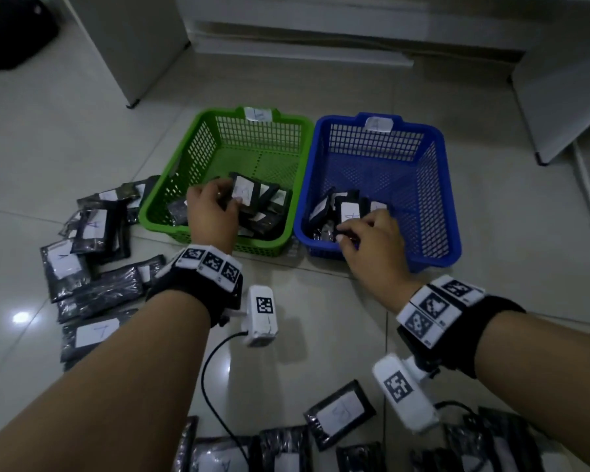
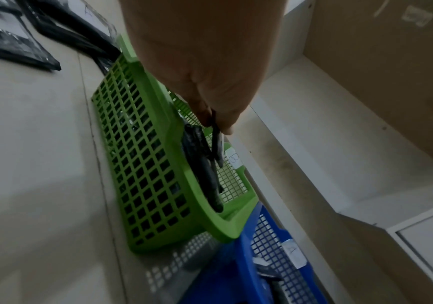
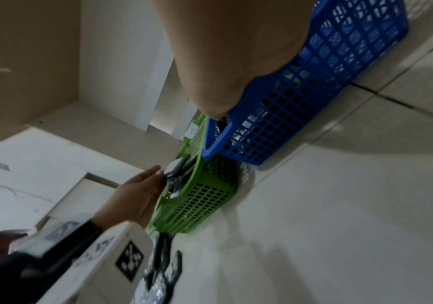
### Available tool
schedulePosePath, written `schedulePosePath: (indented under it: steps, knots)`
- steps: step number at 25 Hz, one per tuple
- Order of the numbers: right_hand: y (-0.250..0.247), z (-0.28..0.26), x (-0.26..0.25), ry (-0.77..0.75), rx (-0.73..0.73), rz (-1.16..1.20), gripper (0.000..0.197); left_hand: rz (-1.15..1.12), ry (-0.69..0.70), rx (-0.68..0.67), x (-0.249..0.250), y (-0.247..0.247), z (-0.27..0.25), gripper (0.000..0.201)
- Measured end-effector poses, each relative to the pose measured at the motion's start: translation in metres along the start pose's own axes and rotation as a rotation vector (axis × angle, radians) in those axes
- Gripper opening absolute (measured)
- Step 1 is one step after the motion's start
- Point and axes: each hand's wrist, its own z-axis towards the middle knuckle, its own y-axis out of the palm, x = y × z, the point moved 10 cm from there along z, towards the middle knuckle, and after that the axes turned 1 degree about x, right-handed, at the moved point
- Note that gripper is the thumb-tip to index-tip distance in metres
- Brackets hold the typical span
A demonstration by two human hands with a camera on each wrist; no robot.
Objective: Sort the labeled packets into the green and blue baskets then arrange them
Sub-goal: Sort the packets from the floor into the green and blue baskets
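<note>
Left hand pinches a packet over the green basket; right hand, fingers curled, grips 1 in the blue basket. Advice: check labels, lay flat beneath fingertips.

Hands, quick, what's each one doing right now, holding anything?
Left hand: pinches a black packet in the green basket.
Right hand: fingers curled on packets in the blue basket; grip unclear.
</note>
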Motion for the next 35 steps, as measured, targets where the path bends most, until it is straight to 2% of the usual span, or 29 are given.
schedulePosePath:
  steps: [2,5,7,8,11,12,14,16,18,20,22,25,28,32,35]
  knots:
    - [0.008,-0.013,-0.002,-0.058,-0.076,-0.17,0.032,0.114,0.044,-0.043,-0.003,0.009,0.004,0.033]
    - [0.02,-0.026,-0.002,-0.178,-0.17,-0.382,0.055,0.275,0.114,-0.216,-0.002,0.032,0.004,0.043]
    - [0.021,-0.027,-0.004,-0.213,-0.227,-0.359,0.065,0.285,0.147,-0.243,0.005,0.032,0.0,0.046]
    - [0.018,-0.028,-0.004,-0.225,-0.236,-0.322,0.066,0.264,0.178,-0.216,0.013,0.027,-0.005,0.044]
    - [0.0,-0.046,-0.002,-0.273,-0.178,-0.166,0.063,0.107,0.285,-0.138,0.042,0.014,-0.049,0.028]
    - [-0.006,-0.059,0.002,-0.291,-0.153,-0.111,0.06,0.061,0.287,-0.164,0.047,0.016,-0.071,0.022]
    - [-0.013,-0.085,0.016,-0.28,-0.169,-0.02,0.054,0.007,0.203,-0.34,0.044,0.038,-0.117,0.013]
    - [-0.016,-0.114,0.04,-0.224,-0.256,0.042,0.045,0.0,0.081,-0.591,0.034,0.07,-0.169,0.009]
    - [-0.018,-0.142,0.066,-0.143,-0.376,0.041,0.035,0.097,0.056,-0.818,0.025,0.097,-0.219,0.011]
    - [-0.014,-0.172,0.093,-0.054,-0.535,-0.054,0.032,0.227,0.095,-0.996,0.016,0.115,-0.258,0.03]
    - [-0.008,-0.201,0.106,-0.049,-0.682,-0.162,0.043,0.284,0.144,-1.095,0.012,0.122,-0.28,0.053]
    - [-0.002,-0.24,0.105,-0.14,-0.79,-0.323,0.076,0.307,0.178,-1.115,0.013,0.123,-0.294,0.072]
    - [0.009,-0.26,0.096,-0.289,-0.816,-0.53,0.091,0.335,0.158,-1.132,0.013,0.126,-0.301,0.065]
    - [0.02,-0.261,0.094,-0.306,-0.864,-0.533,0.08,0.271,0.095,-1.111,0.014,0.13,-0.291,0.028]
    - [0.026,-0.253,0.093,-0.283,-0.968,-0.534,0.069,0.074,-0.075,-1.103,0.018,0.129,-0.278,0.012]
